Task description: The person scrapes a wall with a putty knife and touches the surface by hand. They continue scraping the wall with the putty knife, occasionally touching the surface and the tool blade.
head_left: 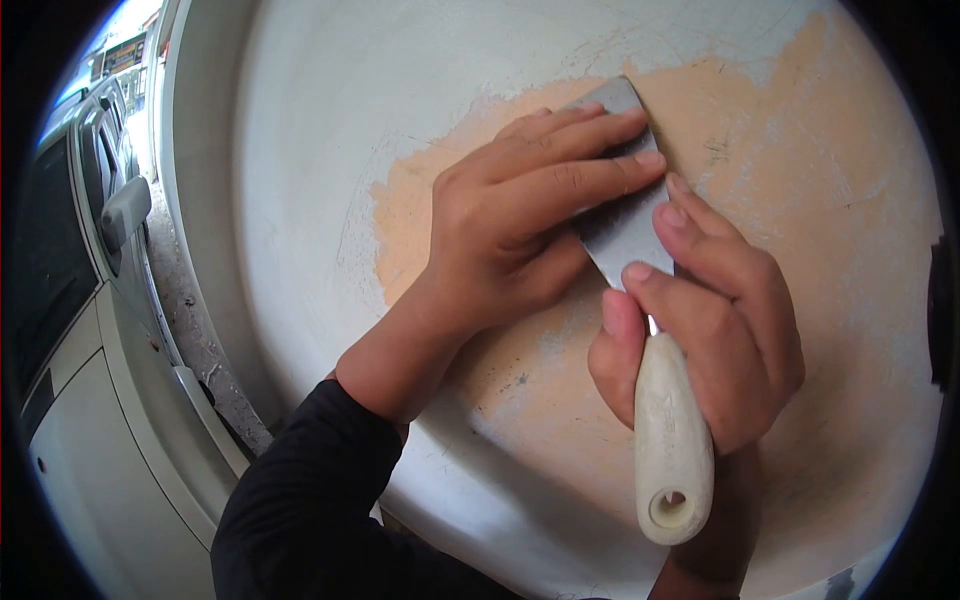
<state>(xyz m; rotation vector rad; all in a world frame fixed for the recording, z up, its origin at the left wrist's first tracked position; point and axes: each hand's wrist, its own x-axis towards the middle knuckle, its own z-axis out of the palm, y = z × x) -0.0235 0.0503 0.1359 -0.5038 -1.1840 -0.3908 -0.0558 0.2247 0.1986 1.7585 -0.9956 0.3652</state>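
Note:
A putty knife with a pale handle (674,435) and a wide metal blade (630,235) lies against a light panel (320,120) covered in part by tan filler (770,130). My right hand (720,320) is closed around the neck of the knife, where handle and blade meet, with fingertips on the blade's edge. My left hand (530,205) lies over the blade with its fingers stretched out, fingertips on the metal near the upper end. The filler has a ragged edge and scratches around it.
At the left stands a light-coloured vehicle (110,400) with a side mirror (126,212). A strip of rough ground (215,360) runs between it and the panel. A dark piece (940,315) shows at the right edge.

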